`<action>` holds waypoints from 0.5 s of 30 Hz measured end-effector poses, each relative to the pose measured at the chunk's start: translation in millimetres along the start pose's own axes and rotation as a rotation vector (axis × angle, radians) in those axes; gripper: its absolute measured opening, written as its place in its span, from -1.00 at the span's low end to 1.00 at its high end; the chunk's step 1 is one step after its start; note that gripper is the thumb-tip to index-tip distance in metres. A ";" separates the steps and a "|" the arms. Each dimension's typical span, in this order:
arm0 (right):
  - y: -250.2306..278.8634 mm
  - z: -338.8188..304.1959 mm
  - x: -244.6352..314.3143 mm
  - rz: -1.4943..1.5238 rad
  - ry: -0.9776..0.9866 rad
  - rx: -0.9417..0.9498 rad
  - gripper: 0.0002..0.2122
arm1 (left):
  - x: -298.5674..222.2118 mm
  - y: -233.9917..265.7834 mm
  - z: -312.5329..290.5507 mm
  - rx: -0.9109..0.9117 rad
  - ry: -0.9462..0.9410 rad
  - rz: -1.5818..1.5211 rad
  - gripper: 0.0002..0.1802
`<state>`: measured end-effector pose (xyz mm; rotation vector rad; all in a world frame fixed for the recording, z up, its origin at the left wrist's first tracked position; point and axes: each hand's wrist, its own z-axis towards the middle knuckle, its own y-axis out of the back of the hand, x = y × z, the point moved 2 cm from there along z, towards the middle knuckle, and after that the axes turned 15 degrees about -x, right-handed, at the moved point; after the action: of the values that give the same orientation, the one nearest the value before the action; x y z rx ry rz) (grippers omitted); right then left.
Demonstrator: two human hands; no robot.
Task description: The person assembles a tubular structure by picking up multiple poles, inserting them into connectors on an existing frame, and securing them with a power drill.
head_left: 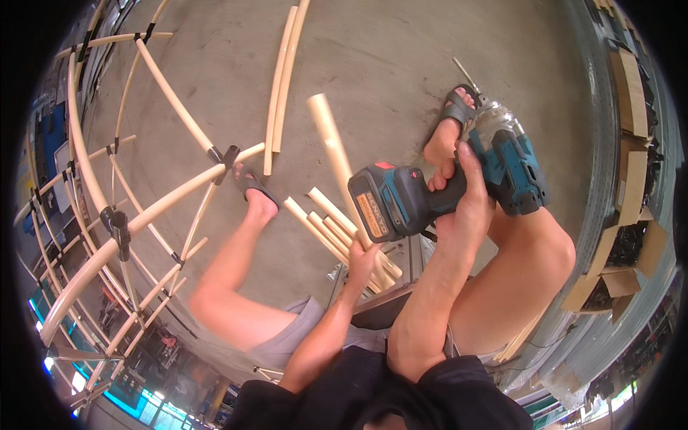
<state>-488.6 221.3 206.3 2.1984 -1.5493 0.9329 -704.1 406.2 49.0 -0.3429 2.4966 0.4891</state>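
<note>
My right hand (464, 190) is wrapped round the handle of a teal and black cordless impact driver (512, 172). Its battery end faces left, and a long thin metal bit points away toward the far side, above my right foot. My left hand (364, 262) grips the near end of a cream-coloured pipe (332, 147), which slants up and away from me, passing behind the driver's battery. Several shorter cream pipes (326, 233) lie bundled just beyond and beside my left hand, partly hidden by it. The driver and the held pipe are at different places, and whether they touch cannot be told.
A frame of cream pipes joined by black connectors (118, 222) stands along the left. Two long cream pipes (281, 93) lie on the concrete floor (387, 50) ahead. Open cardboard boxes (622, 247) of dark parts line the right, beside long grey metal lengths (595, 301).
</note>
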 end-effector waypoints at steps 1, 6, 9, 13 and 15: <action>0.5 1.3 -3.9 -0.021 -0.024 -0.017 -0.81 | -3.9 -10.0 -2.0 0.052 0.036 0.004 -0.81; -0.2 12.8 -20.9 -0.043 -0.046 -0.044 -0.81 | -26.4 -25.2 1.2 0.066 -0.039 0.183 -0.79; -5.4 15.6 -24.3 -0.065 -0.007 -0.043 -0.83 | -49.9 -26.3 16.6 0.064 -0.261 0.083 -0.82; -5.0 23.1 -28.8 -0.063 -0.027 -0.054 -0.84 | -7.7 -23.9 2.7 0.029 0.031 0.139 -0.72; -8.1 24.6 -34.7 -0.069 -0.044 -0.051 -0.85 | 23.9 -16.0 -11.0 0.077 0.288 0.240 -0.58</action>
<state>-480.3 235.5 166.3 2.2357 -1.4894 0.8203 -723.1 384.1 39.5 -0.0877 2.8469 0.4633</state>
